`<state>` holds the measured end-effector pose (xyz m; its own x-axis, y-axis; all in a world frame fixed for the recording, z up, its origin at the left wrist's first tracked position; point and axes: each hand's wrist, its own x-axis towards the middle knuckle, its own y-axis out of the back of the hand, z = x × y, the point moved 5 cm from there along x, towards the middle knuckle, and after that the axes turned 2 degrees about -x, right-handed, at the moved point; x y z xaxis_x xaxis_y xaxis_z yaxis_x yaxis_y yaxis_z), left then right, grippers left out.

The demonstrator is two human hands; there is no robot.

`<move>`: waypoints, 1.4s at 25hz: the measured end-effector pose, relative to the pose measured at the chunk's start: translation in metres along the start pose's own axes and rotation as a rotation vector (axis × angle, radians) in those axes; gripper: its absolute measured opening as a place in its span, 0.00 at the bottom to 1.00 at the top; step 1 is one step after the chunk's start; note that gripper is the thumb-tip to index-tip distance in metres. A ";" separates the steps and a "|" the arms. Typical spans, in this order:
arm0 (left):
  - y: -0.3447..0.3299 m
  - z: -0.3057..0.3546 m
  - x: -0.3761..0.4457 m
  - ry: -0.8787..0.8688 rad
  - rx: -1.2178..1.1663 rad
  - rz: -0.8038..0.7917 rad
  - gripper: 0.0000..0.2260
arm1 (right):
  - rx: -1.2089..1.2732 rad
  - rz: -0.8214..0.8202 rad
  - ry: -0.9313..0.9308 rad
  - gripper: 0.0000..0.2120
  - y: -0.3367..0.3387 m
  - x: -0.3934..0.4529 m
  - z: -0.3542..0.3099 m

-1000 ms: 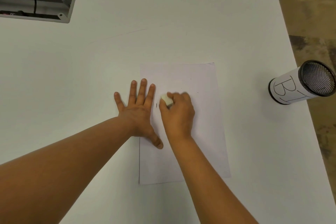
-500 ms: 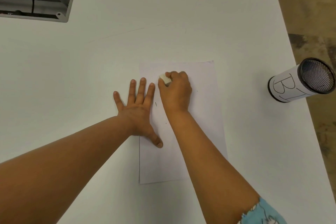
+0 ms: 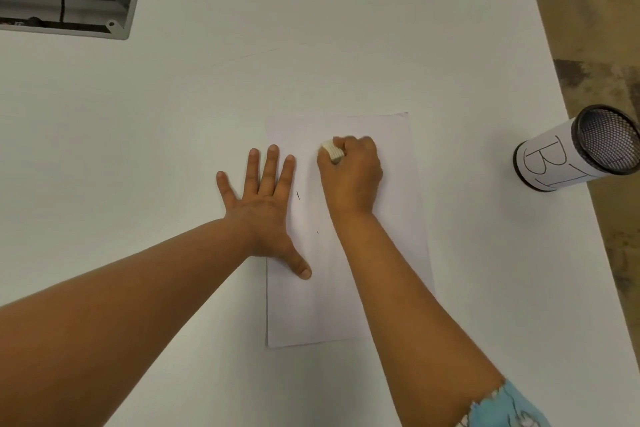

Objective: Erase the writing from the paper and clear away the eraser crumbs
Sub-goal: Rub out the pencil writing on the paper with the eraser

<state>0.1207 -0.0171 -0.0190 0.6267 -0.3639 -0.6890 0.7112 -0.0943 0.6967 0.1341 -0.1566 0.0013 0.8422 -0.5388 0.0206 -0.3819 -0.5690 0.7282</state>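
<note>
White eraser inside right grip

Two bare forearms, no rings or watch on the hands. Short nails. Light blue sleeve with a white printed pattern at the right upper arm.

white table, mottled brown floor
</note>
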 end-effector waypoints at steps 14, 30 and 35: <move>0.008 0.019 0.004 -0.020 -0.052 0.125 0.69 | 0.409 0.190 -0.031 0.11 0.033 -0.056 0.054; 0.006 0.023 0.021 -0.082 -0.011 0.119 0.67 | 0.078 0.032 0.056 0.11 0.016 -0.018 0.022; 0.006 0.024 0.022 -0.076 -0.028 0.115 0.67 | 0.067 0.028 0.040 0.11 0.025 -0.046 0.034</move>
<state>0.1311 -0.0480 -0.0247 0.6792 -0.4401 -0.5874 0.6457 -0.0222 0.7632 0.0733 -0.1672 -0.0044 0.8447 -0.5309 0.0682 -0.4289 -0.5951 0.6796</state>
